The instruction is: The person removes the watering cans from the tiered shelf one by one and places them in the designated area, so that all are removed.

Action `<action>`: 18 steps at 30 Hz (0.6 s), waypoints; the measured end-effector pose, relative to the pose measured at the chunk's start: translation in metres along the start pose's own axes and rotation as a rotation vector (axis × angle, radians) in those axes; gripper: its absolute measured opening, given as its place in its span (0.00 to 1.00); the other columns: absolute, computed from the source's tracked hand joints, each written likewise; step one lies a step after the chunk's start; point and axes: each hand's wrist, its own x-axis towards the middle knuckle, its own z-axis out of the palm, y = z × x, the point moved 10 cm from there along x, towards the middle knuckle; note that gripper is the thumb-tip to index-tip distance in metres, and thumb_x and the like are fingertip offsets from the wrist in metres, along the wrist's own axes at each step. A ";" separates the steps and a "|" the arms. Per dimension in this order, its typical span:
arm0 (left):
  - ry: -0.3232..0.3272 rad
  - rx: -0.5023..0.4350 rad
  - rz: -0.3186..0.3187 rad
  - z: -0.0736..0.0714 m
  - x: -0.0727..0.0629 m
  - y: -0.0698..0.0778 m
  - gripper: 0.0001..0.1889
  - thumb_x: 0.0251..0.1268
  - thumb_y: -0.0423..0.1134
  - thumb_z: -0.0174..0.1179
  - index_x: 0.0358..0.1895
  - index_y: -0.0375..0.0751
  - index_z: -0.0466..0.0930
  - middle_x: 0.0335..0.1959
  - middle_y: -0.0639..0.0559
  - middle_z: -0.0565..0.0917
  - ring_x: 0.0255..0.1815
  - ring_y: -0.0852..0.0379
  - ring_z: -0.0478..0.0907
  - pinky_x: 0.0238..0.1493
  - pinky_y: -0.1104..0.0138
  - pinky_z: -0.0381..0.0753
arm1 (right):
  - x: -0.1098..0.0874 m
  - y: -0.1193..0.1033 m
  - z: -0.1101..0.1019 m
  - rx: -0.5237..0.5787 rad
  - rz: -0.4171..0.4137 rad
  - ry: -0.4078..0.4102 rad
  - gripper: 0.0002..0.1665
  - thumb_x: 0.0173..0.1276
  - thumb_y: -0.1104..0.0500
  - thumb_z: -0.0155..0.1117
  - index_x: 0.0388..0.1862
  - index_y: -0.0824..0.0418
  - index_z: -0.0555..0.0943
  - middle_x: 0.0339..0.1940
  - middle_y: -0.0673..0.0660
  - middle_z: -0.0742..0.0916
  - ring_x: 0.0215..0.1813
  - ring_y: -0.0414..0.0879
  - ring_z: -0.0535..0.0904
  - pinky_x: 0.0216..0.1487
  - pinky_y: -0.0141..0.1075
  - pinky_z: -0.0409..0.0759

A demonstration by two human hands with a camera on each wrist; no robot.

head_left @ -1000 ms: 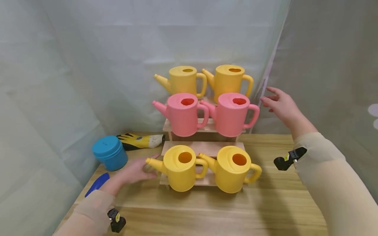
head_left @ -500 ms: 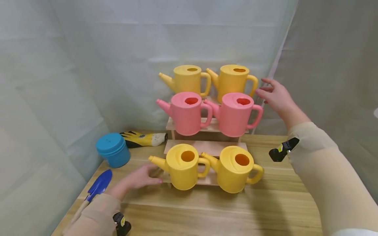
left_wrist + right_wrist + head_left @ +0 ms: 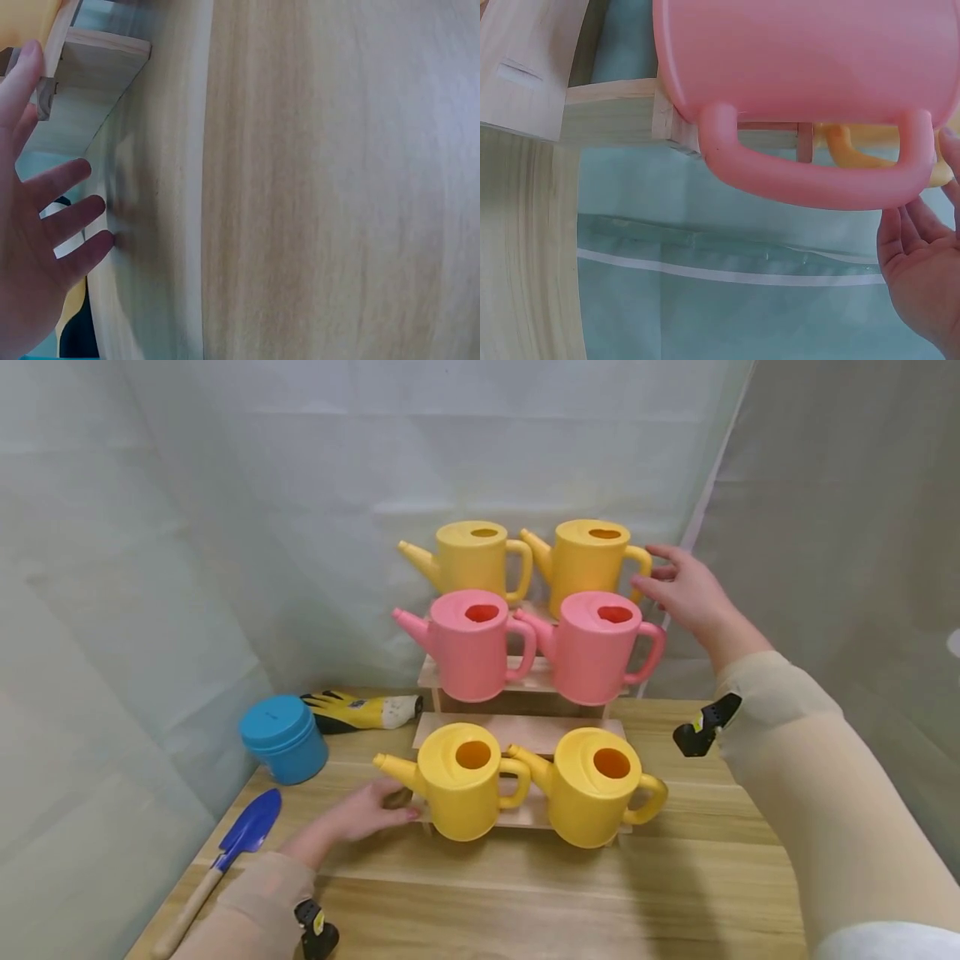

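Observation:
In the head view, two yellow watering cans (image 3: 471,560) stand on the top step of a wooden tiered stand (image 3: 517,733). Two pink watering cans (image 3: 472,652) sit below them, and two more yellow watering cans (image 3: 459,797) occupy the lowest step. My right hand (image 3: 693,597) is at the handle of the back right yellow watering can (image 3: 588,560), thumb and fingers loosely bent beside it; a firm grip is not visible. At the stand's lower left end is my left hand (image 3: 363,814), its fingers spread (image 3: 71,217) and thumb at the step's edge. Neither palm holds anything.
On the table's left lie a blue trowel (image 3: 251,827) with a wooden handle and a yellow-black work glove (image 3: 360,712). Between them stands a blue lidded tub (image 3: 285,739). Pale cloth (image 3: 315,527) hangs behind and along the sides.
My right hand has moved left to the handle of the back right yellow can. My left hand has shifted slightly right, toward the stand's lower edge. The cans keep their places.

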 end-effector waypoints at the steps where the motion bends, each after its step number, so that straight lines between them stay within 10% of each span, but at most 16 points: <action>1: 0.004 0.000 -0.003 0.000 -0.001 -0.001 0.27 0.58 0.61 0.58 0.58 0.53 0.73 0.62 0.43 0.72 0.62 0.42 0.67 0.59 0.45 0.63 | 0.000 -0.001 0.001 -0.002 -0.002 -0.001 0.44 0.66 0.41 0.56 0.75 0.48 0.50 0.68 0.64 0.66 0.59 0.63 0.69 0.59 0.55 0.65; 11: 0.030 0.008 -0.010 0.000 -0.008 0.000 0.28 0.59 0.62 0.57 0.58 0.53 0.74 0.60 0.45 0.74 0.61 0.44 0.69 0.58 0.48 0.66 | 0.003 -0.006 0.003 -0.013 -0.005 0.050 0.40 0.69 0.42 0.53 0.75 0.46 0.52 0.66 0.63 0.70 0.61 0.58 0.69 0.60 0.55 0.64; 18: 0.031 -0.002 -0.009 0.003 -0.009 0.003 0.29 0.59 0.62 0.57 0.60 0.52 0.73 0.60 0.46 0.74 0.61 0.45 0.69 0.58 0.48 0.66 | 0.002 -0.003 0.003 -0.022 0.004 0.066 0.37 0.68 0.41 0.52 0.74 0.45 0.55 0.55 0.60 0.75 0.45 0.52 0.76 0.45 0.42 0.74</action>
